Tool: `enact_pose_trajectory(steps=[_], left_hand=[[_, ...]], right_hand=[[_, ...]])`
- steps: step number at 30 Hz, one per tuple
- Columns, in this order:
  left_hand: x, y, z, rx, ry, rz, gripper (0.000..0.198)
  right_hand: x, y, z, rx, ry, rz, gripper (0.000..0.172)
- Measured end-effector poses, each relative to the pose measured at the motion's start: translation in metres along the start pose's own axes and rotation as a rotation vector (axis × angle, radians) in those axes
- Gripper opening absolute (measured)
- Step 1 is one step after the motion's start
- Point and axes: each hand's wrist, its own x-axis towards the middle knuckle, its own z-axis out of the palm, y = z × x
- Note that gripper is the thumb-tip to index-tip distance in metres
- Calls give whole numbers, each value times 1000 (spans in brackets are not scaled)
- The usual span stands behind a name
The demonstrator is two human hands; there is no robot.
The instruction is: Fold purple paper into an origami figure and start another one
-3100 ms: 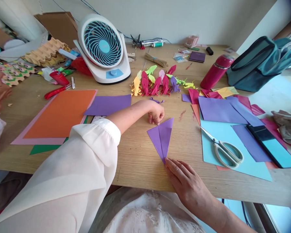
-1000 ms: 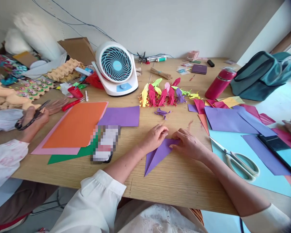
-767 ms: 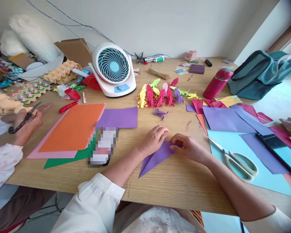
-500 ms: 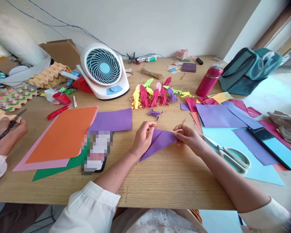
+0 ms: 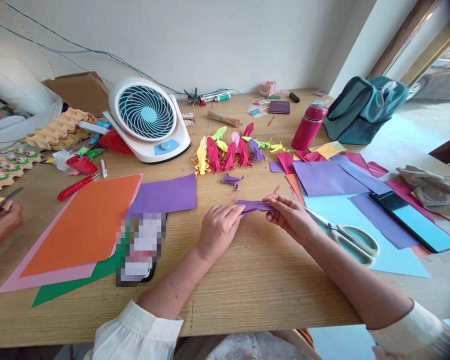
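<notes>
A folded piece of purple paper (image 5: pixel 253 205) is stretched between my two hands, seen as a narrow band just above the wooden table. My left hand (image 5: pixel 220 225) grips its left end, fingers together and partly covering it. Its right end is pinched between the thumb and fingers of my right hand (image 5: pixel 287 212). Just beyond lies a small purple paper scrap (image 5: pixel 231 180) with curled ends. Behind that sits a cluster of folded paper figures (image 5: pixel 230 154) in red, yellow, green, pink and purple.
White-handled scissors (image 5: pixel 354 242) lie on blue paper (image 5: pixel 393 260) at right, near purple sheets (image 5: pixel 326 179). Left are orange paper (image 5: pixel 86 225), a phone (image 5: pixel 142 250) and a fan (image 5: pixel 148 117). A red bottle (image 5: pixel 309 125) stands behind. Another person's hand (image 5: pixel 3 222) holds dark scissors at far left.
The purple paper has gone from a wide triangular shape to a narrow band. My left hand has turned knuckles-up over its end. The whole view has shifted slightly.
</notes>
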Motion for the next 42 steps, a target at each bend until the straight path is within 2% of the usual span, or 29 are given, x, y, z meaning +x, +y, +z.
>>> enact_pose_trajectory(steps=[3, 6, 10, 12, 15, 18, 23, 27, 34, 38, 42], left_hand=[[1, -4, -2, -180, 102, -151, 20], [5, -1, -5, -483, 188, -359, 11], [8, 9, 1, -945, 129, -602, 16], [7, 14, 6, -1053, 103, -656, 20], [5, 16, 13, -1076, 85, -644, 20], [3, 12, 16, -1044, 75, -618, 18], [2, 6, 15, -874, 95, -579, 19], [2, 4, 14, -817, 96, -549, 14], [1, 1, 16, -1003, 28, -606, 18], [2, 0, 16, -984, 82, -569, 16], [2, 0, 17, -980, 75, -578, 18]], right_hand=[[-3, -5, -1, -184, -70, -177, 48], [-5, -10, 0, -355, -77, -329, 55], [-8, -7, 10, -424, -159, -305, 55], [-9, -2, 14, -460, -155, -236, 47], [-8, 5, 16, -427, -92, -154, 37], [-5, 7, 13, -332, -56, -104, 34], [-3, 9, 8, -297, -50, -35, 32], [-3, 12, 7, -314, -38, -38, 32], [-3, 16, 7, -326, -67, -92, 30], [-4, 17, 7, -363, -83, -106, 28], [-6, 17, 10, -377, -80, -107, 28]])
